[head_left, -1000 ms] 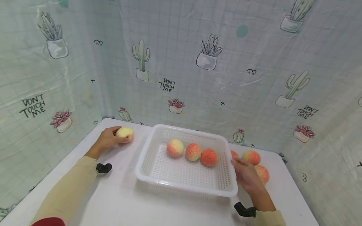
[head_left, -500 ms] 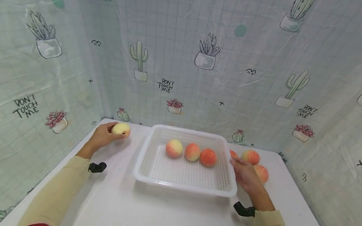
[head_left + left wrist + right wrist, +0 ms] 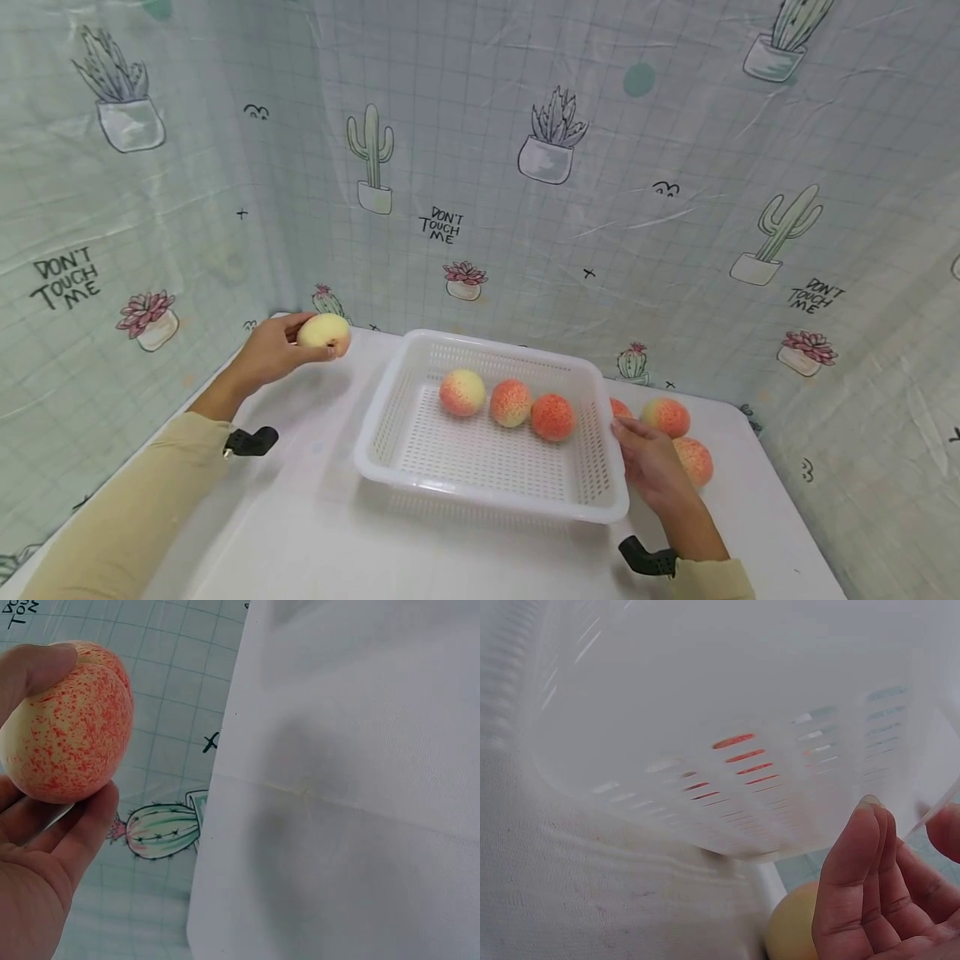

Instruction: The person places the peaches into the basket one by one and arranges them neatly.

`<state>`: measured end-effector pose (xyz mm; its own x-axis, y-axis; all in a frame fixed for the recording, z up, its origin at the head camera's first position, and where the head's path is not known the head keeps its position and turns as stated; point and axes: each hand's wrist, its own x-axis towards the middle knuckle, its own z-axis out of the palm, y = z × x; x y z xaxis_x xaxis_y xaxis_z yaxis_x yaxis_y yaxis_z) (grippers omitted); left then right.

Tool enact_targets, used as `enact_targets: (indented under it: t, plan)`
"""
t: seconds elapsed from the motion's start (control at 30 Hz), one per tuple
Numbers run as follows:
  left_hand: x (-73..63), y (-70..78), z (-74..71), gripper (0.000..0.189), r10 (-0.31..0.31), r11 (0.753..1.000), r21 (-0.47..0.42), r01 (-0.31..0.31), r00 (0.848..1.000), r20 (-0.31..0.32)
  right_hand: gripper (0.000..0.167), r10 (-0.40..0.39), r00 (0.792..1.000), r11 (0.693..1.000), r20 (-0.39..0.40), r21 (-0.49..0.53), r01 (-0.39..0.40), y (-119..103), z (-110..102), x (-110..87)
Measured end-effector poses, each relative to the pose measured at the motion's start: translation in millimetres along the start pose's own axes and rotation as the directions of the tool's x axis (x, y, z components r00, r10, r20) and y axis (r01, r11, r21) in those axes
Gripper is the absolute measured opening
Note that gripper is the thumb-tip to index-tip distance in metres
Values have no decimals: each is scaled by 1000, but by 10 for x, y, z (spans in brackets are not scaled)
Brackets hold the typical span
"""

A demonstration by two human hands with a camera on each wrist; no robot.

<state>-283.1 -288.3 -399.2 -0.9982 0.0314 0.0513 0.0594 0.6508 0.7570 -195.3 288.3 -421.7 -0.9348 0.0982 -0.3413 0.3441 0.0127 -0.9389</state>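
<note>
Head view: left hand (image 3: 272, 350) grasps round, red-speckled yellow peach (image 3: 324, 332) at its fingertips, above bench (image 3: 315, 517); right hand (image 3: 656, 462) grips white perforated plastic basket (image 3: 472, 458) by its rim, three peaches (image 3: 512, 403) inside.

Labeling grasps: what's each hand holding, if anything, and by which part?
Left hand: a peach, gripped by its opposite sides. Right hand: the white basket, by its right-side rim.

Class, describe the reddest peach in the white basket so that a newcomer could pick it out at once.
Start at the white perforated basket, below the centre of the head view. Inside, three peaches sit in a row; go to the end nearest the right hand. That peach is almost entirely orange-red, while its two neighbours show pale yellow patches.
</note>
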Motion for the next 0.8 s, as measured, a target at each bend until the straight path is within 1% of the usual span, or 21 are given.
enact_targets:
  t: [0.27, 0.4, 0.57, 0.8]
  plan:
    - [-88, 120, -50, 93, 24, 1000, -12, -24, 999, 28, 66, -4, 1000, 1000, -5, 0, 4, 14, 15, -30]
    - [-134, 200, -32, 93, 39, 999, -24, -38, 998, 46, 64, -14, 1000, 1000, -1, 4, 14, 19, 13, -25]
    - [-172, 288, 13, 91, 74, 997, -19, -73, 996, 51, 56, -21, 1000, 1000, 3, 12, 21, 17, 16, -34]
    - [-206, 437, 72, 87, 114, 993, -18, -113, 990, 85, 62, -23, 1000, 1000, 12, 5, 23, 21, 2, -44]
